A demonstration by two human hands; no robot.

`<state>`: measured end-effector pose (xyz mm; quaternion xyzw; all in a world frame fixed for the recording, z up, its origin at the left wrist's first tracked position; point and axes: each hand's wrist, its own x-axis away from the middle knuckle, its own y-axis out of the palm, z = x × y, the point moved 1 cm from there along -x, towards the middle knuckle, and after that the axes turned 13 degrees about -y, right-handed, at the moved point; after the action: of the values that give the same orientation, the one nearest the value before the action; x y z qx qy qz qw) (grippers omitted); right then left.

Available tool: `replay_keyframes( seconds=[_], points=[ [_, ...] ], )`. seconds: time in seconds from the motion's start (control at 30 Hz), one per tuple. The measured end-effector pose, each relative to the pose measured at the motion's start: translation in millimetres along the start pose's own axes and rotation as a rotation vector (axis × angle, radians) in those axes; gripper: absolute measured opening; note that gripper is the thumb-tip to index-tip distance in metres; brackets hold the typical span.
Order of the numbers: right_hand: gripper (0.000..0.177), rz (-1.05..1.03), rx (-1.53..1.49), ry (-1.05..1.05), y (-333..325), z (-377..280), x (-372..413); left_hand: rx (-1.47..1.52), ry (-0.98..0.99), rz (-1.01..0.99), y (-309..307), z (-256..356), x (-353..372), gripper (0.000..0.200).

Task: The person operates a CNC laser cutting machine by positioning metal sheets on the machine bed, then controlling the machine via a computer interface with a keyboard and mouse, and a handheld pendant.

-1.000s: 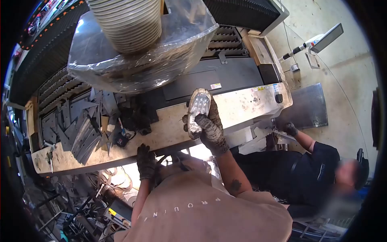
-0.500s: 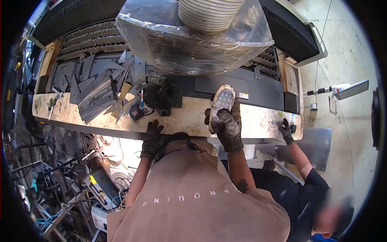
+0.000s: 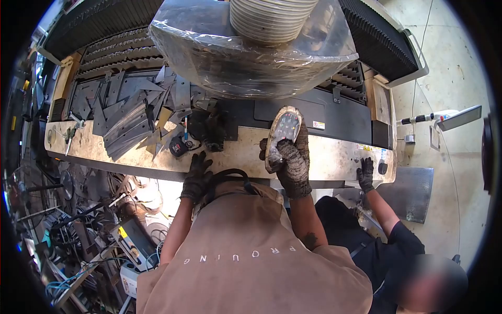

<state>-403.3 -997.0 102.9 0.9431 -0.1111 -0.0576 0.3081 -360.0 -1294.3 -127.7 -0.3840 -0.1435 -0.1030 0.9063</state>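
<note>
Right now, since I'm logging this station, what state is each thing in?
Remote: held up, buttons facing the camera
Right hand: fingers closed on the remote
Left hand: fingers spread at the bench edge
Metal scraps: heaped, overlapping
Hood: wrapped in clear plastic
Co-worker's hand: open at the bench edge
Screen: cannot tell whether lit

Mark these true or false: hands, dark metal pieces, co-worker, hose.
1. The right hand holds an oval, pale-rimmed handheld device. True.
2. The left hand grips a screwdriver. False: its gloved fingers are spread at the worn, pale ledge.
3. Flat, dark metal pieces lie to the device's left. True.
4. The co-worker's hand is bare. False: it wears a dark glove.
5. The ribbed, pale hose lies on the floor. False: it rises above clear plastic sheeting.
</note>
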Motion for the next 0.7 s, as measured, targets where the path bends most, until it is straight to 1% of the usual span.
replay_keyframes(
  seconds=[0.03, 0.1, 0.17, 0.27, 0.33, 0.37, 0.4, 0.43, 0.5, 0.53, 0.57, 0.6, 0.63, 0.67, 0.7],
  points=[
    [0.058, 0.008, -0.004, -0.002, -3.3, 2.3, 1.5, -0.007, 0.002, -0.006, 3.0, -3.9, -1.7, 0.048],
    [0.082, 0.035, -0.031, 0.066, -11.5, 9.5, 4.3, -0.002, 0.044, 0.017, 7.9, -12.1, -4.2, 0.048],
    [0.082, 0.062, 0.002, 0.048, -8.1, 7.6, 4.1, -0.021, 0.049, 0.006, 7.2, -12.7, -6.2, 0.048],
    [0.083, 0.049, -0.05, 0.018, -7.3, 12.1, 4.3, -0.048, 0.041, -0.009, 5.1, -9.8, -6.1, 0.048],
    [0.084, 0.111, 0.044, -0.076, -10.6, 20.2, 1.2, -0.064, 0.032, -0.017, 4.3, -14.3, -6.5, 0.048],
    [0.084, 0.116, 0.04, -0.078, -8.7, 20.9, 2.3, -0.139, 0.098, -0.015, 8.4, -22.1, -9.7, 0.048],
    [0.077, 0.107, 0.007, -0.065, -6.5, 20.4, 4.0, -0.214, 0.167, -0.016, 11.7, -30.5, -11.7, 0.048],
    [0.071, 0.102, -0.024, -0.054, -5.2, 19.5, 5.8, -0.218, 0.174, -0.023, 7.8, -30.2, -11.0, 0.048],
    [0.083, 0.062, 0.011, 0.002, -4.9, 17.8, 9.5, -0.367, 0.267, -0.032, 4.9, -25.8, -10.7, 0.048],
    [0.083, 0.079, 0.058, -0.067, -14.8, 31.5, 10.2, -0.366, 0.287, -0.048, 7.3, -26.6, -11.8, 0.048],
    [0.083, 0.078, 0.038, -0.044, -17.9, 36.0, 11.4, -0.329, 0.265, -0.022, 9.0, -29.9, -13.0, 0.049],
    [0.082, 0.07, 0.068, -0.078, -19.7, 39.3, 12.0, -0.293, 0.239, 0.004, 10.8, -33.1, -14.2, 0.049],
    [0.082, 0.059, 0.097, -0.11, -19.1, 39.8, 11.4, -0.295, 0.253, -0.009, 12.2, -34.7, -14.9, 0.049],
    [0.081, 0.002, 0.114, -0.135, -16.9, 35.6, 10.2, -0.272, 0.233, -0.012, 13.2, -36.6, -15.8, 0.049],
    [0.081, 0.013, 0.117, -0.141, -17.1, 35.9, 10.0, -0.25, 0.211, -0.012, 14.7, -38.3, -17.1, 0.05]
  ],
)
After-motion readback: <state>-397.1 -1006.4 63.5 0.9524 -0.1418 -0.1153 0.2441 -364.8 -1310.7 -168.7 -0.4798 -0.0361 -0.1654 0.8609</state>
